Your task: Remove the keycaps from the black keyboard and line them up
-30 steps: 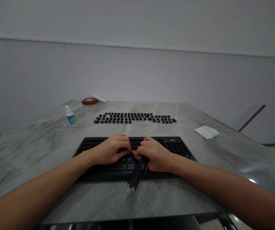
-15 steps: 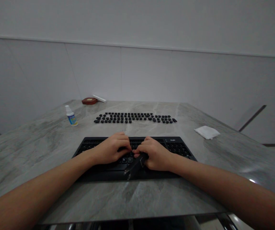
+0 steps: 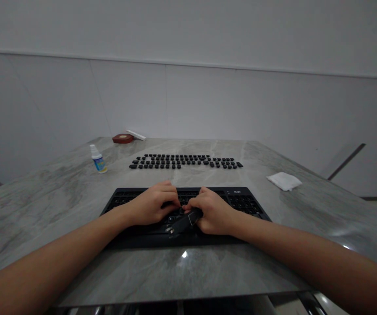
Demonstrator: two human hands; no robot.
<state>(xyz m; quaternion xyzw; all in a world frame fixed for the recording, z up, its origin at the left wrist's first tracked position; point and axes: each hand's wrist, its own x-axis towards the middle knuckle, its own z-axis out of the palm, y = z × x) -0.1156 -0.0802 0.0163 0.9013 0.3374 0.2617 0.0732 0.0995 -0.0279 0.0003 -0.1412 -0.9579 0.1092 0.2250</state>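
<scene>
A black keyboard [image 3: 228, 239] lies before me, many of its keycaps off and the switch spots bare. Over its middle, my left hand [image 3: 158, 202] is closed, thumb and fingertips pinched down at the key area; whatever they pinch is hidden. Close beside it, my right hand [image 3: 213, 213] is wrapped round a black hand tool [image 3: 184, 222] with small shiny prongs at its end, its exact kind unclear. The prongs point down-left over the keyboard's front part. Beyond the keyboard, loose black keycaps [image 3: 165, 162] are laid out in rows.
On the marbled table [image 3: 136, 275], a white spray bottle [image 3: 98, 160] with a blue label stands at left. Behind are a reddish-brown case [image 3: 123, 138] and a white strip-like object [image 3: 136, 134]. A folded white cloth or tissue [image 3: 284, 180] lies right. A wall [image 3: 208, 105] rises behind.
The tool in my right hand has tilted, its pronged end swinging slightly left and up. A bright spot now shows on the table's front. My left hand stays almost where it was.
</scene>
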